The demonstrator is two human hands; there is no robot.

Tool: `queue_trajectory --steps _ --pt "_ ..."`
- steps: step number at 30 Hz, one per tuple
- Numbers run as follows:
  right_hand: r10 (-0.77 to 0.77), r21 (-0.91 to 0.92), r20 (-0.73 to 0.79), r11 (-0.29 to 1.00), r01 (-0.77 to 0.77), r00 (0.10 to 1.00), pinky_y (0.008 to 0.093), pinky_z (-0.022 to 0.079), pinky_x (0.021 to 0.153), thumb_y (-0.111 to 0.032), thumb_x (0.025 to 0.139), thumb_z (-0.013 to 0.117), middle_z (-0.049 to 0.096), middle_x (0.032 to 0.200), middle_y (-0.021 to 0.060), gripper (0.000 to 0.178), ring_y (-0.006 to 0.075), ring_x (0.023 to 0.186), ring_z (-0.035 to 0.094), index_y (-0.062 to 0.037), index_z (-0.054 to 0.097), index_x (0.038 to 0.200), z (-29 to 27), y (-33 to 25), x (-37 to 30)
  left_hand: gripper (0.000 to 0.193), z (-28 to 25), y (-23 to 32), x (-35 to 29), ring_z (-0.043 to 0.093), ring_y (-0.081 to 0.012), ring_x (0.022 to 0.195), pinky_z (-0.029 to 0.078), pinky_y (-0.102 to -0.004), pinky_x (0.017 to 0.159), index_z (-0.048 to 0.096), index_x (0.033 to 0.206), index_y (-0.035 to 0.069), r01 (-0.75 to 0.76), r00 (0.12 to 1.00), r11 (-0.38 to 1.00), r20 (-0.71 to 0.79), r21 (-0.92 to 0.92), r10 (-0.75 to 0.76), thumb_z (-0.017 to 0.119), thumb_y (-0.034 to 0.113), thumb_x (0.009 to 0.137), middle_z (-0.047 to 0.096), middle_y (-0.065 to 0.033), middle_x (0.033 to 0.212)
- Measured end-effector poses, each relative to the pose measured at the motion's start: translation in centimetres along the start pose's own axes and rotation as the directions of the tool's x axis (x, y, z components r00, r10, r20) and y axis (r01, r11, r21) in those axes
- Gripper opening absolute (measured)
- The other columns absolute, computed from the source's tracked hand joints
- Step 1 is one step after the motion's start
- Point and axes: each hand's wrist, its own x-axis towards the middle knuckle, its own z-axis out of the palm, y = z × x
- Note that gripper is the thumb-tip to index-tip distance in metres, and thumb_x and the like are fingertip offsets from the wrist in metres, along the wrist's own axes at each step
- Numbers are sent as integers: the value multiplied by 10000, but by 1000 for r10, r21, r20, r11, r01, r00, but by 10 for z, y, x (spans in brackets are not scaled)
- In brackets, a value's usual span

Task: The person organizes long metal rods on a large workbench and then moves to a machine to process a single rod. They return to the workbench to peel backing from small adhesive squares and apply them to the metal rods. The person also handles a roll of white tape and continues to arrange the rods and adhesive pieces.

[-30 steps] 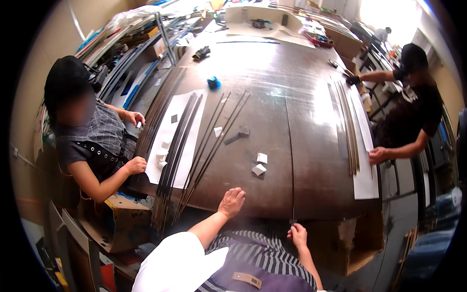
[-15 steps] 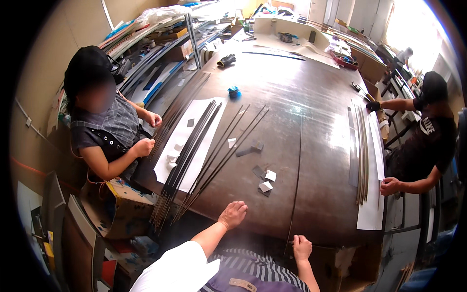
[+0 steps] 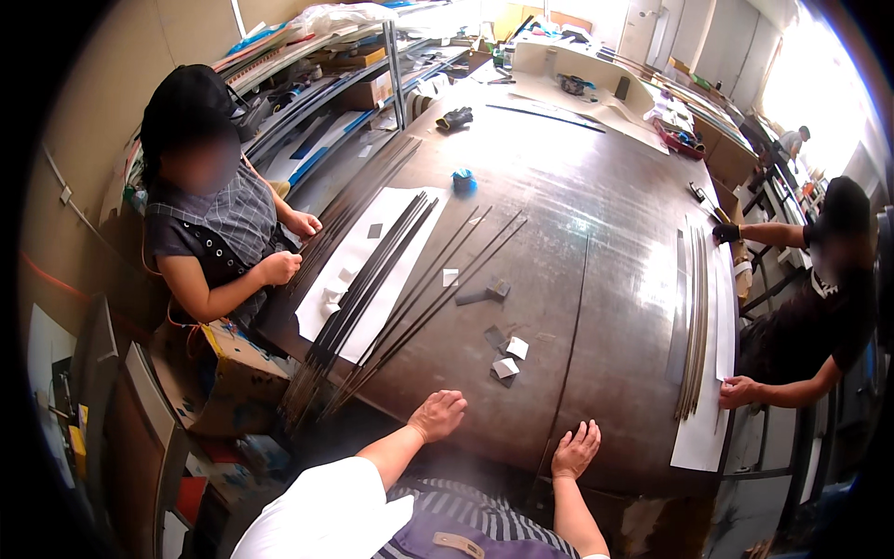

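Observation:
My left hand (image 3: 438, 416) rests palm down at the near edge of the dark metal-topped table (image 3: 503, 410), its fingers half bent and slightly apart, with nothing seen in them. My right hand (image 3: 576, 451) lies open on the tabletop, fingers stretched. Just left of it a long thin dark rod (image 3: 572, 347) runs away from me along the table. Ahead, between my hands, are small white pieces (image 3: 506, 368) and small grey pieces (image 3: 494, 335). A few thin rods (image 3: 438, 298) slant across the table ahead of my left hand.
At left a person holds thin rods beside a white sheet (image 3: 307, 320) bearing dark rods (image 3: 384, 270). Another person at right touches a white sheet (image 3: 694, 452) beside brown rods (image 3: 691, 326). Further off lie a blue roll (image 3: 464, 182), a dark glove (image 3: 455, 118) and a loaded shelf (image 3: 354, 84).
My right hand has opened from closed fingers at the rod's near end and now lies on the tabletop. My left hand stays almost in place. The view has shifted slightly.

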Motion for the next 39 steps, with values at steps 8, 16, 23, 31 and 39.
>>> queue_trajectory --steps 8,16,23,31,39 --pt "4 14 9 1000 -5 1000 471 320 1090 -184 882 550 446 1365 183 403 362 1287 392 12 518 1232 -5 -2 3 248 -1 0 2 537 -265 1029 446 -379 907 567 1043 105 6 1000 1000 5 8 -6 640 190 822 535 -82 1098" --pt "1 9 19 1000 -1 1000 469 319 1093 -177 884 551 439 1371 178 400 358 1296 382 8 517 1238 -3 -1 2 235 -3 1 3 546 -259 1004 459 -382 879 548 1021 107 7 1000 1000 -16 15 -7 635 182 815 535 -77 1080" --pt "17 17 34 1000 -18 999 470 318 1092 -169 881 557 435 1373 176 395 358 1296 380 9 521 1232 -4 -3 2 233 1 -1 1 546 -258 1000 461 -379 870 548 1021 108 3 999 1000 -32 2 -3 632 171 813 536 -77 1073" --pt "8 21 28 1000 -9 1000 470 319 1091 -149 884 557 439 1367 173 379 359 1292 382 11 525 1227 -5 -4 2 242 -1 -1 1 544 -255 1012 447 -376 904 565 1045 109 15 1000 1000 9 2 -15 636 193 829 540 -72 1085" --pt "3 12 20 1000 -3 1000 468 319 1093 -146 890 556 440 1367 173 379 355 1295 383 14 517 1231 -7 -5 1 239 3 -2 -2 543 -254 1012 448 -377 897 567 1039 107 7 1000 1000 -18 -1 -7 634 197 828 539 -71 1084"
